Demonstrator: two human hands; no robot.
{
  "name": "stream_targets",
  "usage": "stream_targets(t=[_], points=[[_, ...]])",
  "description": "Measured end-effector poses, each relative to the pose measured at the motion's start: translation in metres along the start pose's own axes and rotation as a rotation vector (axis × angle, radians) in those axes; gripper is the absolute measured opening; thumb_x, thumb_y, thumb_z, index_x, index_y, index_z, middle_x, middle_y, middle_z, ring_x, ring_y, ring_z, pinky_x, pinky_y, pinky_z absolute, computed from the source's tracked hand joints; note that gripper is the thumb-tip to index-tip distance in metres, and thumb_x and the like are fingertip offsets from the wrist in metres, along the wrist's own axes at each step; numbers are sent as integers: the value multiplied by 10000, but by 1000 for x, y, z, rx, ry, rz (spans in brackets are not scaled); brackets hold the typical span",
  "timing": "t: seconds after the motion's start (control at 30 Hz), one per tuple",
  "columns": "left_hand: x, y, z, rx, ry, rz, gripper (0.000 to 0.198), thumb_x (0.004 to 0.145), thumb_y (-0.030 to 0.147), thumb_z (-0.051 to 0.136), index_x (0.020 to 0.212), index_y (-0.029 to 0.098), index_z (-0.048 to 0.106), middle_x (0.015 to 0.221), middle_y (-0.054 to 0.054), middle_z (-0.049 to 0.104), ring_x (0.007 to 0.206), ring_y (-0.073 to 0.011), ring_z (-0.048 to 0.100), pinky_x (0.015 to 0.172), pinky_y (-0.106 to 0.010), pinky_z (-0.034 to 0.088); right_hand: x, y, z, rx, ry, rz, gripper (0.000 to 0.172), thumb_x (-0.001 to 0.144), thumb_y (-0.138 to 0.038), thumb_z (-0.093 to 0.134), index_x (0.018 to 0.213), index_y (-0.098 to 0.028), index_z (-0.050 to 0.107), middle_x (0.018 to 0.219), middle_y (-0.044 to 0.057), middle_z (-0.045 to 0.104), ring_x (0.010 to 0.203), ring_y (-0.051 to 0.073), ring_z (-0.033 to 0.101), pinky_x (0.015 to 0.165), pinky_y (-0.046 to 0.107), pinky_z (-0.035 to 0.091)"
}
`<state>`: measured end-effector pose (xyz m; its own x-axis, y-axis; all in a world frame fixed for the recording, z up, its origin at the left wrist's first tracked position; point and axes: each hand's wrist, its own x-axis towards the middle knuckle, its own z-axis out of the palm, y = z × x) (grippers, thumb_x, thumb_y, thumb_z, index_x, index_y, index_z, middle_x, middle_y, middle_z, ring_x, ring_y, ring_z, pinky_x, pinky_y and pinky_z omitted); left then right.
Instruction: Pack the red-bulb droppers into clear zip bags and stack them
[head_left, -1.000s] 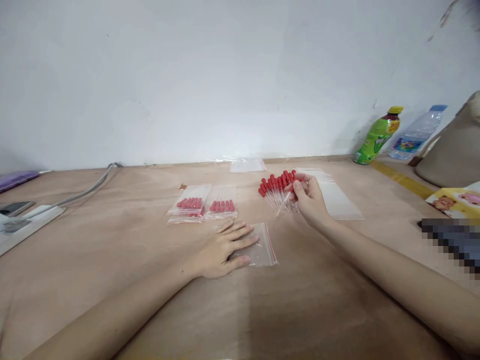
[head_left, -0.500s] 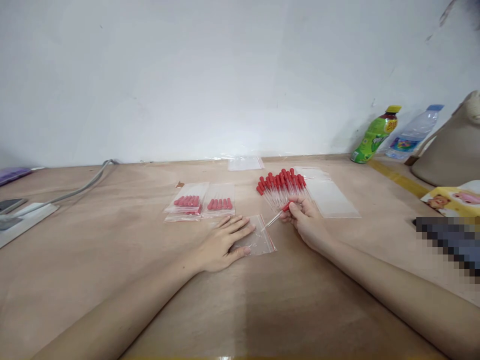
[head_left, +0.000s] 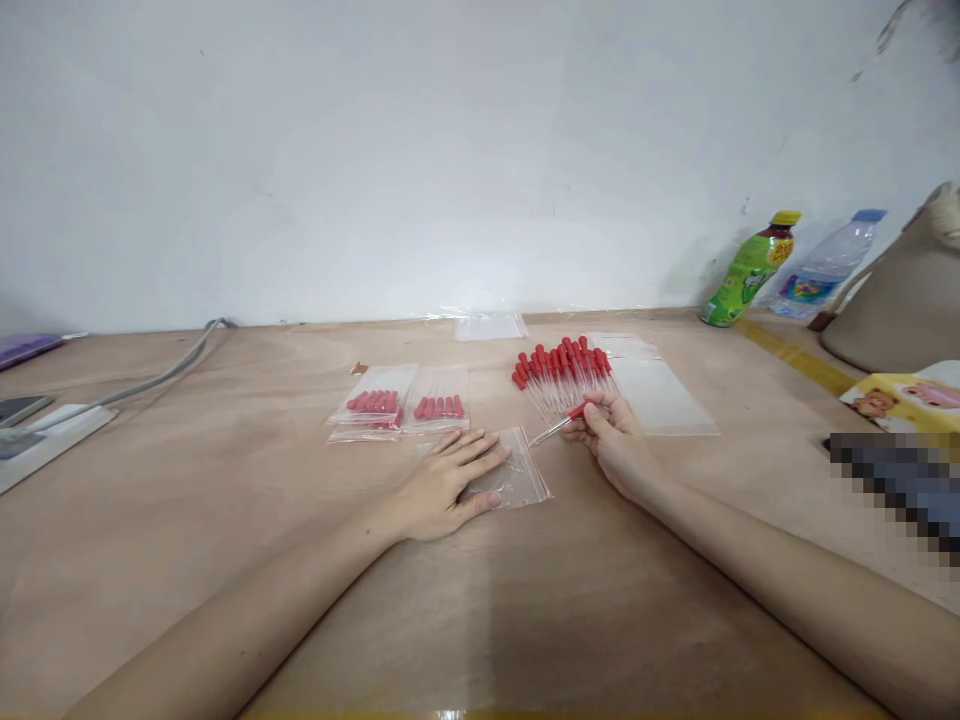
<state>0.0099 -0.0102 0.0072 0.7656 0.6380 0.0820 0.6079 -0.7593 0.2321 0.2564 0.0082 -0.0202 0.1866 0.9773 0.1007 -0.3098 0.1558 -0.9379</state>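
My left hand [head_left: 450,490] lies flat with fingers spread on a clear zip bag [head_left: 525,480], whose red-lined end points right. In my right hand [head_left: 615,445] a glass dropper [head_left: 555,430] is pinched by its red rubber bulb, its thin tip slanting down-left to the bag's red-lined edge. Whether the tip touches the bag I cannot tell. Behind that hand lies a fanned pile of red-bulbed droppers [head_left: 562,365]. Left of it are filled zip bags: one bag [head_left: 442,408] with several droppers, and stacked bags [head_left: 373,403] with more.
Flat zip bags [head_left: 667,400] lie right of the pile, another bag [head_left: 491,326] by the wall. A green bottle [head_left: 750,270], a water bottle [head_left: 829,270] and a beige bag [head_left: 892,290] stand at the back right. A grey cable [head_left: 172,370] runs along the left.
My right hand has drawn the dropper's tip slightly right and up, from over the zip bag to its edge. My left hand stays in place.
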Motion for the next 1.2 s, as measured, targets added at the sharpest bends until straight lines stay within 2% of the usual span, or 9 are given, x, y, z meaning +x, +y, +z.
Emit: stream_targets(t=[0.2, 0.33, 0.43, 0.5, 0.7, 0.8, 0.87, 1.07, 1.2], points=[[1, 0, -1, -20, 9, 10, 550, 915, 472, 357, 1401, 253, 224, 1456, -50, 227, 1344, -223, 191, 1097, -448, 156, -7, -13, -1, -196, -457, 170, 316, 679, -412, 674, 839, -201, 501, 747, -1, 628, 663, 124, 609, 664, 310, 500], [3, -1, -1, -39, 13, 34, 536, 918, 465, 354, 1397, 254, 236, 1454, -49, 232, 1345, -223, 189, 1098, -447, 154, -6, -19, -4, -399, -717, 46, 245, 710, -388, 649, 800, -180, 557, 827, 32, 618, 735, 127, 573, 680, 300, 474], [8, 0, -1, -45, 4, 44, 530, 920, 468, 345, 1396, 261, 237, 1454, -42, 235, 1347, -225, 177, 1096, -456, 151, -6, -21, -1, -400, -844, -62, 202, 730, -357, 634, 755, -173, 556, 991, 58, 567, 848, 135, 553, 728, 297, 453], [11, 2, 0, -45, 0, 41, 532, 921, 466, 344, 1398, 257, 235, 1454, -45, 237, 1348, -226, 177, 1094, -459, 158, -7, -21, 3, -377, -898, -58, 194, 740, -343, 626, 750, -172, 535, 976, 48, 556, 811, 116, 550, 695, 269, 446], [13, 1, 1, -101, 92, 81, 477, 915, 397, 400, 1351, 207, 357, 1428, -73, 307, 1332, -218, 233, 1080, -424, 236, -5, -20, 5, -415, -849, 75, 226, 722, -363, 636, 755, -185, 502, 623, -45, 530, 549, 75, 489, 503, 198, 379], [2, -6, -1, -163, 187, 115, 407, 898, 338, 447, 1281, 201, 459, 1335, -82, 448, 1260, -210, 373, 1046, -400, 317, 2, -20, -4, -452, -833, 72, 213, 719, -355, 638, 747, -180, 520, 632, -40, 529, 556, 77, 484, 514, 205, 388], [-6, -13, -4, -192, 180, 135, 385, 883, 319, 479, 1248, 201, 496, 1271, -79, 516, 1199, -205, 450, 1032, -396, 342, 8, -20, -9, -487, -856, 57, 205, 725, -357, 631, 746, -174, 541, 665, -25, 548, 590, 87, 500, 549, 222, 409], [-15, -20, -7, -229, 129, 109, 393, 877, 318, 499, 1263, 247, 479, 1284, -50, 512, 1194, -206, 461, 1022, -415, 353, 4, -21, -2, -660, -764, -137, 248, 699, -372, 648, 568, -178, 567, 588, -23, 496, 548, 95, 455, 511, 223, 374], [-13, -18, -7, -229, 124, 106, 392, 879, 318, 497, 1265, 254, 477, 1294, -46, 502, 1205, -202, 451, 1032, -417, 340, -1, -23, 3, -741, -777, -273, 294, 764, -344, 577, 517, -185, 587, 659, 8, 524, 636, 120, 485, 598, 251, 396]])
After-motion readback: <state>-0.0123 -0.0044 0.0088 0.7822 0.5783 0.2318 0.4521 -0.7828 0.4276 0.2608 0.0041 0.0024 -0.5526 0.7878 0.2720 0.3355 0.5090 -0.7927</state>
